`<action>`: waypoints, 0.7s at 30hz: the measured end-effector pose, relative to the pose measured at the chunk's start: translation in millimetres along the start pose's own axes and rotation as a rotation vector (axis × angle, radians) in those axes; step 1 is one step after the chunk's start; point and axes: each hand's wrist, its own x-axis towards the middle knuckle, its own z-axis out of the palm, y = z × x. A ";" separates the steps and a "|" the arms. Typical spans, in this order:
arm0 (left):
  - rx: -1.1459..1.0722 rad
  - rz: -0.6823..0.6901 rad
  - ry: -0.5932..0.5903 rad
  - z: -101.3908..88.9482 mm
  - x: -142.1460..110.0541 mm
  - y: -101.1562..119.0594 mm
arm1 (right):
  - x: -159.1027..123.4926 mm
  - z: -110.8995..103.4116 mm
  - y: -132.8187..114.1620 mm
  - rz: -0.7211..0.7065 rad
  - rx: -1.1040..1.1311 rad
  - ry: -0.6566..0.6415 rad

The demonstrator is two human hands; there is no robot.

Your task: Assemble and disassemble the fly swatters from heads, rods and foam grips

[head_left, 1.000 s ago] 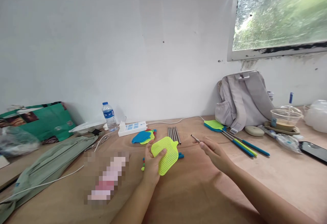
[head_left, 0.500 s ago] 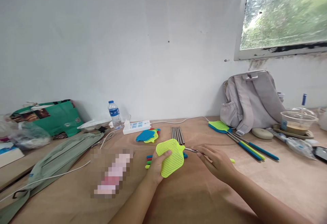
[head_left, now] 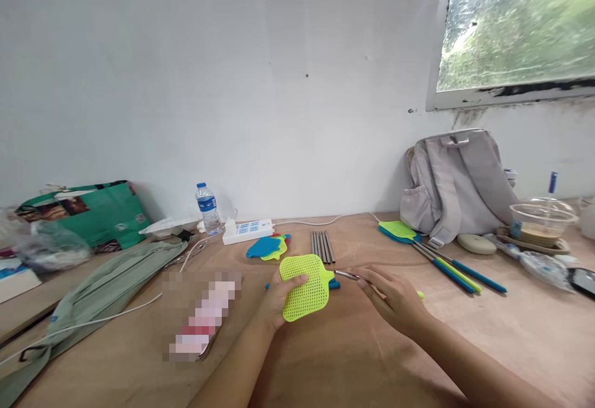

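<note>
My left hand (head_left: 277, 299) grips a lime-green, perforated fly swatter head (head_left: 304, 290), thumb across its face, its neck pointing right. Pinched in my right hand (head_left: 393, 299) is a fly swatter handle with a thin metal rod (head_left: 346, 274); a lime-green end (head_left: 420, 295) shows past the hand. The rod's tip sits just right of the neck, with a small gap between them. Blue grips (head_left: 333, 284) lie behind the swatter head, mostly hidden. Farther back are a row of several metal tubes (head_left: 322, 247) and a pile of blue, green and red swatter heads (head_left: 264, 247).
Whole fly swatters (head_left: 458, 268) lie on the right before a grey backpack (head_left: 458, 185). A plastic cup (head_left: 542, 221) stands farther right. Along the wall are a power strip (head_left: 247, 230) and a water bottle (head_left: 208, 209). Grey-green cloth (head_left: 102, 290) and a white cable lie left.
The rod in my right hand moved left to the swatter head's neck. In the last half second the head shifted slightly left, leaving a small gap. Both hands kept their hold.
</note>
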 end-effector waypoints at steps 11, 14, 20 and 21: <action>0.009 -0.016 -0.032 1.0 -0.6 -5.3 | 1.2 -2.9 -1.4 -0.004 -0.006 -0.007; 0.004 -0.021 -0.037 -1.1 1.4 -6.9 | 1.2 -2.7 -2.0 0.000 -0.010 -0.012; -0.005 -0.017 -0.031 -2.1 4.0 -7.2 | 0.4 -0.6 -0.5 0.016 -0.008 -0.024; -0.003 -0.015 -0.029 -1.9 4.2 -7.1 | 0.3 -0.3 -0.3 0.023 -0.005 -0.023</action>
